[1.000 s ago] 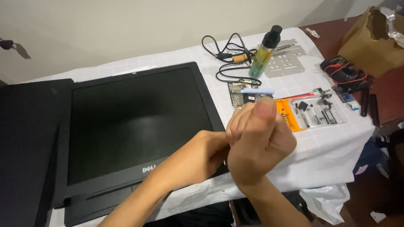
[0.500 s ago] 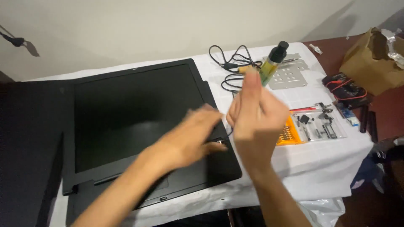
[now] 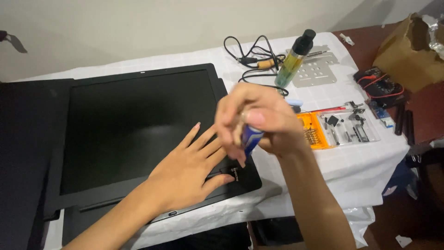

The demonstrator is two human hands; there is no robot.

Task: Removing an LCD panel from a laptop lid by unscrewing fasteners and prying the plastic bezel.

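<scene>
Head view: two hands, left (image 3: 187, 173) on one laptop (image 3: 134, 134), right (image 3: 256, 122) gripping one screwdriver (image 3: 251, 138).

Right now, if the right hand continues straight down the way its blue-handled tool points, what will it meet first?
Probably the black screen bezel at its lower right corner, beside the left hand. The right hand holds the screwdriver tip-down above it; depth is unclear.

A plain pale wall (image 3: 138, 28) stands behind a white-clothed table (image 3: 351, 166) (dark brown floor (image 3: 402, 217) at right).
</scene>
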